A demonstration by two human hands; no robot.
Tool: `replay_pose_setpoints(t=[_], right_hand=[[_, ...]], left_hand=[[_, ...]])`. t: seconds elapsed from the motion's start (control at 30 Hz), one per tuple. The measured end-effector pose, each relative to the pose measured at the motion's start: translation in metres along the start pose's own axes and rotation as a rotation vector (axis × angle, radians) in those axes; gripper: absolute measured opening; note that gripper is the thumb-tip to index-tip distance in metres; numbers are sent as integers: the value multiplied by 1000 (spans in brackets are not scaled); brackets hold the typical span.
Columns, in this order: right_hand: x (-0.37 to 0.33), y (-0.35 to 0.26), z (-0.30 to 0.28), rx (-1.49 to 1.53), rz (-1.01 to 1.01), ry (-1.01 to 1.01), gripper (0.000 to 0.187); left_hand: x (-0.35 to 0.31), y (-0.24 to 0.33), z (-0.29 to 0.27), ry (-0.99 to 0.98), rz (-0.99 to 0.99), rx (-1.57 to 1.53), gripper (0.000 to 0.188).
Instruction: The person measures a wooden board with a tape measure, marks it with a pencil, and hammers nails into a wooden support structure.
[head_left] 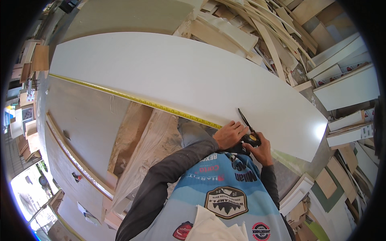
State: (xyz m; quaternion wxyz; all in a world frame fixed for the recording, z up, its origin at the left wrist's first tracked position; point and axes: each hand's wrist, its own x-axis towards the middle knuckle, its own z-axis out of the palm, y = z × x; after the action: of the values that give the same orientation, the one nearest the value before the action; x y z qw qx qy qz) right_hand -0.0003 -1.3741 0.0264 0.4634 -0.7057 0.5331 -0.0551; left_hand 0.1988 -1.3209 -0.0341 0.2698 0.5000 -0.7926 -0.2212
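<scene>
A long white board (173, 68) lies across the space in front of me. Along its near edge runs the yellow blade of a tape measure (136, 99), drawn out to the board's far left corner. My left hand (230, 135) has its fingers bent over the blade close to the case. In my right hand (261, 149) is the black and yellow tape measure case (252, 139), at the board's near edge. A slim black pencil or pen (243, 117) sticks up from the right hand over the white surface. Part of the grip is hidden behind the fingers.
Wood strips and offcuts (269, 32) are heaped beyond the board. White panels (345, 92) and scrap boards (337, 184) stand at the right. At the left lie a curved-edge panel (80, 154) and, nearer me, plastic-wrapped boards (144, 140). A bright doorway (32, 193) opens at lower left.
</scene>
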Motion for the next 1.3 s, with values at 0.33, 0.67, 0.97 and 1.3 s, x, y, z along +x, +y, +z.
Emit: replay_pose_setpoints(t=[0.33,0.67,0.97,1.3], right_hand=[[-11,5,8,-205,-134,155,52],[-22,2,11,-304,-47,211,59],[-24,-2,8,-333,-83,226,58],[-27,-60,-5,553,-202,589,53]], left_hand=[[11,17,32,74,56,34,31],[12,15,57,147,199,229,35],[11,9,67,154,248,219,43],[5,13,67,172,205,314,53]])
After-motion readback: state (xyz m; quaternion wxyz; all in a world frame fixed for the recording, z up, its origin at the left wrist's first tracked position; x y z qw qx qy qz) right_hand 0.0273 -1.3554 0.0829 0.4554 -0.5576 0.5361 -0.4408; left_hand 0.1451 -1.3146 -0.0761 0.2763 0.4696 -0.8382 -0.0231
